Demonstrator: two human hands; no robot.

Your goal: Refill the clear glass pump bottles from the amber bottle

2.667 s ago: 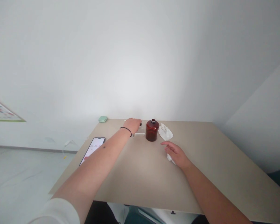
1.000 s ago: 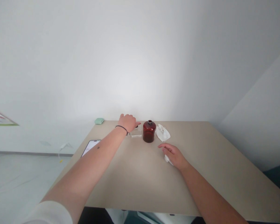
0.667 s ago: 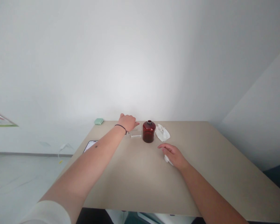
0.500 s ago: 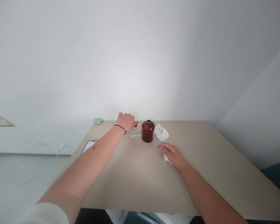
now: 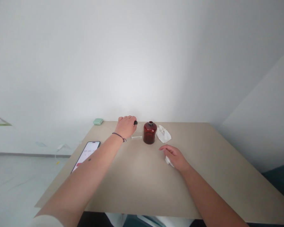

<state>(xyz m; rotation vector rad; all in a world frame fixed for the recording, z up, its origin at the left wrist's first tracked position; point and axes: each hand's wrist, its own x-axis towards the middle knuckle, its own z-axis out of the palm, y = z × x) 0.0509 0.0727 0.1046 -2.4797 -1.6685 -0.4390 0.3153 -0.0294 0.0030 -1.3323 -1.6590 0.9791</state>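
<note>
The left hand [image 5: 126, 126] appears to pinch a small black piece [image 5: 135, 123] by a clear, square-edged container [image 5: 136, 137], a handling step that calls for room beside the red-brown, round-shouldered bottle [image 5: 150, 134] on the beige surface [image 5: 132, 183]. The right hand [image 5: 175, 156] curls loosely over a crumpled white wad [image 5: 168, 161] (gripped or merely covered, I cannot tell), while the left forearm [image 5: 92, 170] partly hides a white-screened phone [image 5: 92, 146].

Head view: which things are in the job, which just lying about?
Likely in the job:
black piece in left hand
clear container beside that hand
white wad at right hand

Likely just lying about:
phone
green case
crumpled tissue
red-brown bottle, untouched, though nearby
</note>
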